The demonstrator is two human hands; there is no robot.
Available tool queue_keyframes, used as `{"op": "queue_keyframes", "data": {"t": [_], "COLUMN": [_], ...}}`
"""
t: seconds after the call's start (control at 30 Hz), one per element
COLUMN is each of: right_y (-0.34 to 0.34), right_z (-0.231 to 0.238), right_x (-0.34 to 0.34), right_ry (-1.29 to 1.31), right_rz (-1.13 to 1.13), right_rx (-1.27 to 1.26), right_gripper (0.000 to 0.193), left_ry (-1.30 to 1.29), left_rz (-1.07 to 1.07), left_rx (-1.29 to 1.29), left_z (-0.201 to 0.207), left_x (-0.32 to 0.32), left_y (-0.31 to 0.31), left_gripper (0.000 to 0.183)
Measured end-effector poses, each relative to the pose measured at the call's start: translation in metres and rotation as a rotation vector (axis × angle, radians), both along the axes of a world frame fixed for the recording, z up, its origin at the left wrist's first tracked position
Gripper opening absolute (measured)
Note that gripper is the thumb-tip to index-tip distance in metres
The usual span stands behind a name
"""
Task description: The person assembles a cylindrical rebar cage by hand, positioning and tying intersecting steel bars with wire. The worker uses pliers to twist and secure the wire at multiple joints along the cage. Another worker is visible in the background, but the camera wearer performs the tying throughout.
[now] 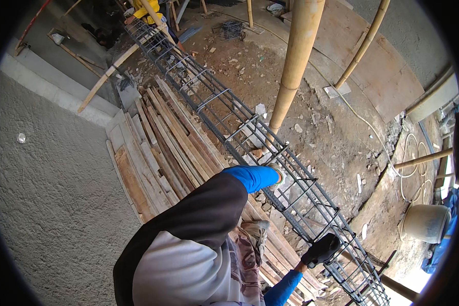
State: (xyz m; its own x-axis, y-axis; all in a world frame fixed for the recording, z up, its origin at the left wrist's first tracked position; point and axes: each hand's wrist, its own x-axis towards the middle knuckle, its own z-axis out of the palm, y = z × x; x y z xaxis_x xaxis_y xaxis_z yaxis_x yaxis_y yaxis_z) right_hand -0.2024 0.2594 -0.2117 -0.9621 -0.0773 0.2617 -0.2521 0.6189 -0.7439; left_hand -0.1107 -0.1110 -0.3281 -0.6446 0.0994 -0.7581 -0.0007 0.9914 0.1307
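A long rebar cage (pixel 229 113) of dark ribbed bars and square stirrups runs diagonally from the far left to the near right. My left hand (pixel 279 176), in a pale glove below a blue sleeve, is closed at its middle; the cuff hides most of the fingers. Farther down, my right hand (pixel 322 250) wears a black glove and is closed at the cage's near side. Its fingertips are hidden. At the far end, a person in yellow (pixel 147 11) has a hand (pixel 130 20) at the cage.
Timber planks (pixel 176 140) lie stacked beside the cage, along a rough grey wall (pixel 51 183). A thick bamboo pole (pixel 297 61) rises just beyond it. Another pole (pixel 364 46), a coiled hose (pixel 410 163) and a pale bucket (pixel 426 223) stand right. Rubble covers the dirt floor (pixel 321 137).
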Motion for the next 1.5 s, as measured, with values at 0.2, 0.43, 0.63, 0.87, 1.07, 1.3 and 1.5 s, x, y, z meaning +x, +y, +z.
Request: {"op": "queue_keyframes", "data": {"t": [0.2, 0.43, 0.63, 0.87, 1.07, 1.3, 1.5], "right_y": [-0.007, -0.017, -0.032, -0.030, -0.069, -0.108, -0.102], "right_z": [0.003, 0.025, 0.048, 0.049, 0.096, 0.110, 0.072], "right_x": [0.004, 0.017, 0.023, 0.020, 0.050, 0.066, 0.031], "right_ry": [-0.183, 0.099, 0.102, 0.011, -0.777, -0.711, 0.093], "right_rz": [0.030, -0.069, -0.073, -0.093, 0.143, 0.515, 0.643], "right_rx": [-0.517, 0.063, 0.026, -0.037, -0.666, -0.457, 0.507], "right_gripper": [0.033, 0.024, 0.020, 0.022, 0.026, 0.014, 0.020], "left_ry": [-0.107, 0.027, 0.208, 0.362, 0.440, 0.640, 0.588], "left_rz": [0.400, 0.404, 0.277, 0.236, 0.237, 0.193, 0.237], "left_rx": [0.330, 0.270, 0.135, -0.017, -0.015, -0.065, -0.033], "left_z": [0.123, 0.175, 0.205, 0.194, 0.188, 0.178, 0.184], "left_x": [-0.015, 0.009, 0.017, 0.030, 0.036, 0.044, 0.046], "left_y": [-0.028, -0.022, -0.014, 0.000, 0.006, 0.011, 0.014], "left_gripper": [0.045, 0.054, 0.064, 0.065, 0.068, 0.060, 0.059]}}
